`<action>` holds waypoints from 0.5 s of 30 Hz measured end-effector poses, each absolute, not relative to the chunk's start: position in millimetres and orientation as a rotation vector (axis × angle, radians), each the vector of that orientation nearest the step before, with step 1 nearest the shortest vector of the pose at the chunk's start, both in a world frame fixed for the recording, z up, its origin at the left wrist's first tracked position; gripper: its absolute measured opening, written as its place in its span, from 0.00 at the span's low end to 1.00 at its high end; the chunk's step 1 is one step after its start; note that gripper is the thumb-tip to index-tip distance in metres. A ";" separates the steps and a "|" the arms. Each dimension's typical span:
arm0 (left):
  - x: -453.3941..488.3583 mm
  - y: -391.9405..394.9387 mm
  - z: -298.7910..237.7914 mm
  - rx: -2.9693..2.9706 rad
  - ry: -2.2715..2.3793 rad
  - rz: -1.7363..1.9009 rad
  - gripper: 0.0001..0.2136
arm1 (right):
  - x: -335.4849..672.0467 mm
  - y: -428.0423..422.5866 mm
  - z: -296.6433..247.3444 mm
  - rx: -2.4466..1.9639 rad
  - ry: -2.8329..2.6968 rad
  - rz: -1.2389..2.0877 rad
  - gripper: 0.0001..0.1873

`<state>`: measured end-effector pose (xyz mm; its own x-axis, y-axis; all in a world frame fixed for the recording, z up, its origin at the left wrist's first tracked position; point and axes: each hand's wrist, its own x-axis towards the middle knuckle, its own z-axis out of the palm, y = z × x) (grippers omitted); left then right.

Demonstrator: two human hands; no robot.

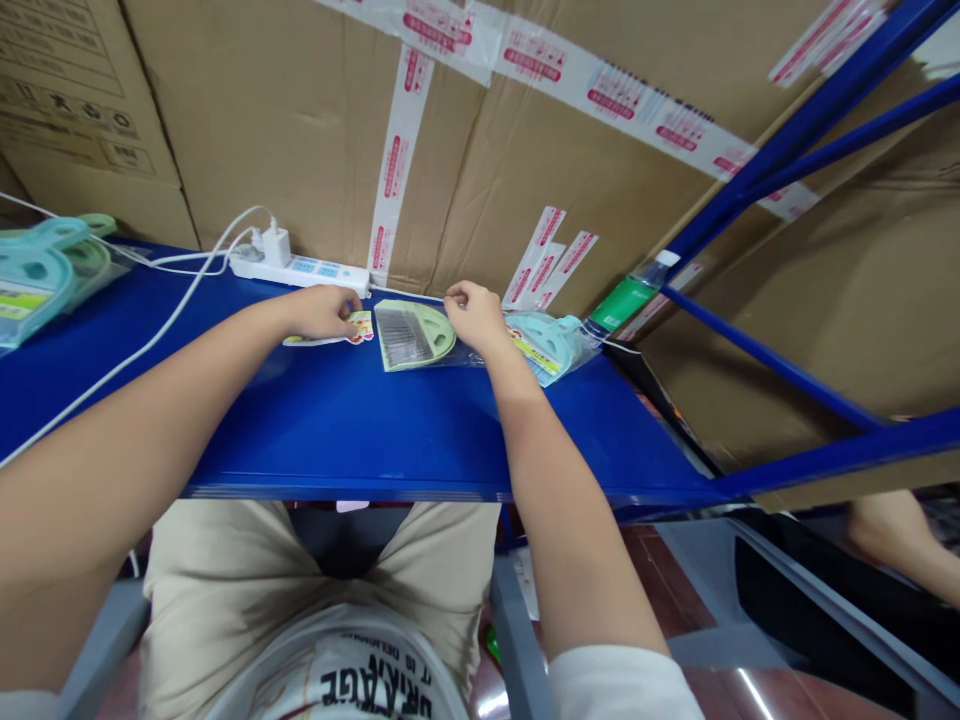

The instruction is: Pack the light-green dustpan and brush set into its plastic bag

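A pale green plastic dustpan-shaped piece (415, 335) lies in a clear bag on the blue shelf (360, 430). My left hand (322, 311) is closed in a pinch on a colourful printed card (352, 330) at the bag's left end. My right hand (474, 313) is closed on the bag's right edge, fingers curled. Just right of that hand lies a light blue piece of the same kind in its bag (551, 345), with a yellow label.
A white power strip (300, 270) with a plugged charger and cables sits at the back. A stack of bagged blue and green pieces (45, 275) lies far left. A green bottle (630, 295) leans at the right. Cardboard boxes (300, 120) form the back wall. Another person's limb (900, 540) shows lower right.
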<state>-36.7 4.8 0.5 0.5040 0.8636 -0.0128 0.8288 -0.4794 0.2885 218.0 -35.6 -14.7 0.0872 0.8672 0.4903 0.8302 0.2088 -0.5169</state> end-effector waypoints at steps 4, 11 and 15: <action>-38.4 0.6 8.4 2.388 1.310 0.307 0.26 | 199.7 -35.2 -15.4 -1.416 -1.715 0.322 0.06; -31.4 -8.9 12.0 2.472 0.965 0.442 0.20 | 161.8 -40.7 -22.1 -1.201 -1.700 0.870 0.08; -27.4 -11.6 10.2 2.504 0.953 0.575 0.22 | 162.2 -42.9 -19.7 -1.252 -1.600 0.932 0.10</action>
